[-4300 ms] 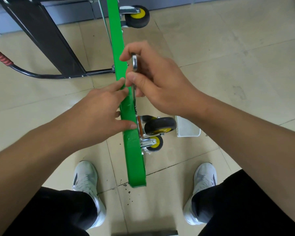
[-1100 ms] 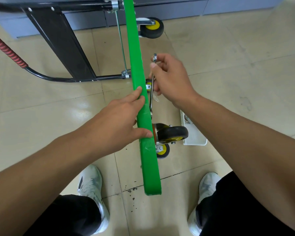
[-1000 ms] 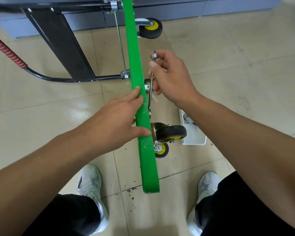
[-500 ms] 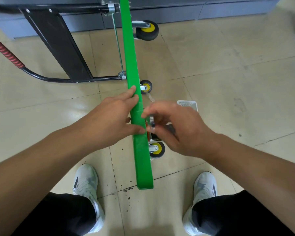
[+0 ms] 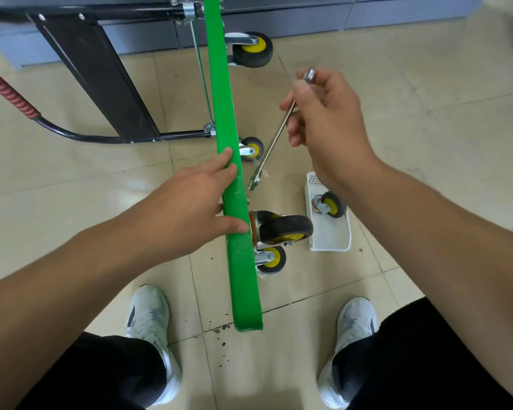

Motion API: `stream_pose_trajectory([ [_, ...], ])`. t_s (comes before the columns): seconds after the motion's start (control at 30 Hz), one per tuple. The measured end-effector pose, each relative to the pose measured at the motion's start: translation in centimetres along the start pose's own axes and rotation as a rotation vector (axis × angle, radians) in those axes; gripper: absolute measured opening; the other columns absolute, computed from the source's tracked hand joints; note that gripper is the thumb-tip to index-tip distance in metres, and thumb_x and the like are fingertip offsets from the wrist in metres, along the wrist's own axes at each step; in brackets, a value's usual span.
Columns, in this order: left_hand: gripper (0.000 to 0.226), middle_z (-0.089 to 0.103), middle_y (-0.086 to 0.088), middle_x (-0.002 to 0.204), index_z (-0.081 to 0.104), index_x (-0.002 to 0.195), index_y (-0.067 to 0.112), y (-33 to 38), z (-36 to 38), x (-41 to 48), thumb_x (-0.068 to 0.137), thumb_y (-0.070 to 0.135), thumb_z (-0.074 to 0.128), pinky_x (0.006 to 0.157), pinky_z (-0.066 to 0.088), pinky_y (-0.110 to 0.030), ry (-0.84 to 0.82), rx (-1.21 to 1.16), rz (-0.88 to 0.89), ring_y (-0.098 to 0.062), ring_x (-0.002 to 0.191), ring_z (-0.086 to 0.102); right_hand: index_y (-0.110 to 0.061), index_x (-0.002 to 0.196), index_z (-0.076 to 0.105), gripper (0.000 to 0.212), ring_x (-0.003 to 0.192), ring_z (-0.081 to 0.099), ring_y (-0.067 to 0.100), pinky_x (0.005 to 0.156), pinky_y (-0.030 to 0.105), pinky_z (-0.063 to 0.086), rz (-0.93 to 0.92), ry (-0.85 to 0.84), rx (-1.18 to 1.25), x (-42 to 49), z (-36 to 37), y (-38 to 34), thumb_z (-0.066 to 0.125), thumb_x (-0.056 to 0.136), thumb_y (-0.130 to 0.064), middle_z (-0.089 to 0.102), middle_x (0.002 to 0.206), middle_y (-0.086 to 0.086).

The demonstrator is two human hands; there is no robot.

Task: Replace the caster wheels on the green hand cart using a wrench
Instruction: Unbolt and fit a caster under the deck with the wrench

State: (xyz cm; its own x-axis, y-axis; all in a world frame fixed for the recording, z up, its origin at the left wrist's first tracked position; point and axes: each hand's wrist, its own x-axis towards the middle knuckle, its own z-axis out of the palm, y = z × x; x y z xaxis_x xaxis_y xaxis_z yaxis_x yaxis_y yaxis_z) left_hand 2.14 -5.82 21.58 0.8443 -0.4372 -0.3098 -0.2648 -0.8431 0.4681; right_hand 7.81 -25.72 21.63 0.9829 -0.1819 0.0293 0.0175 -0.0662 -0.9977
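The green hand cart (image 5: 233, 184) stands on its edge in front of me, deck edge facing up. My left hand (image 5: 190, 202) grips that edge, fingers on top and thumb by the near caster wheel (image 5: 285, 230), a black wheel with a yellow hub mounted on the cart's underside. A smaller caster (image 5: 271, 259) sits just below it. My right hand (image 5: 326, 119) holds a silver wrench (image 5: 274, 140) by its upper end, raised to the right of the cart. The wrench's jaw hangs free, clear of the caster. Two more casters (image 5: 252, 49) (image 5: 252, 147) show further along the cart.
A white basket (image 5: 329, 235) on the tiled floor right of the cart holds a loose caster (image 5: 330, 204). The cart's folded black handle (image 5: 95, 75) with a red grip (image 5: 9, 94) lies to the left. My two white shoes flank the cart's near end. Grey cabinets run along the back.
My right hand has lifted the wrench up and away from the near caster, to the right of the cart. My left hand keeps its hold on the green edge.
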Motion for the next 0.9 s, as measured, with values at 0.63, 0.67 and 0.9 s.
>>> stream_pose_trajectory([
  [0.63,0.097,0.001,0.012,0.167,0.026,0.158,0.020,-0.8,0.2,0.0,0.080,0.045,0.077,0.105,0.049,-0.036,0.000,-0.059,0.027,-0.019,0.126,0.057,-0.014,0.088,0.053,0.022,0.031,0.034,0.001,0.031,0.011,0.027,0.933,-0.058,0.143,5.8,3.6,11.6,0.045,0.109,-0.012,0.052,0.071,0.005],
  [0.67,0.097,0.001,0.012,0.167,0.026,0.157,0.020,-0.8,0.3,0.0,0.080,0.046,0.077,0.105,0.049,-0.037,0.002,-0.059,0.031,-0.020,0.126,0.056,-0.013,0.089,0.053,0.022,0.031,0.035,0.001,0.031,0.011,0.027,0.944,-0.069,0.142,5.8,3.7,11.9,0.046,0.109,-0.013,0.053,0.072,0.005],
  [0.9,0.099,0.001,0.011,0.167,0.025,0.158,0.020,-1.3,0.5,0.3,0.079,0.048,0.077,0.105,0.049,-0.038,0.009,-0.044,0.053,-0.020,0.127,0.054,-0.013,0.089,0.057,0.023,0.034,0.037,0.001,0.032,0.010,0.028,0.973,-0.160,0.145,5.4,4.7,13.0,0.047,0.109,-0.015,0.052,0.045,-0.001],
])
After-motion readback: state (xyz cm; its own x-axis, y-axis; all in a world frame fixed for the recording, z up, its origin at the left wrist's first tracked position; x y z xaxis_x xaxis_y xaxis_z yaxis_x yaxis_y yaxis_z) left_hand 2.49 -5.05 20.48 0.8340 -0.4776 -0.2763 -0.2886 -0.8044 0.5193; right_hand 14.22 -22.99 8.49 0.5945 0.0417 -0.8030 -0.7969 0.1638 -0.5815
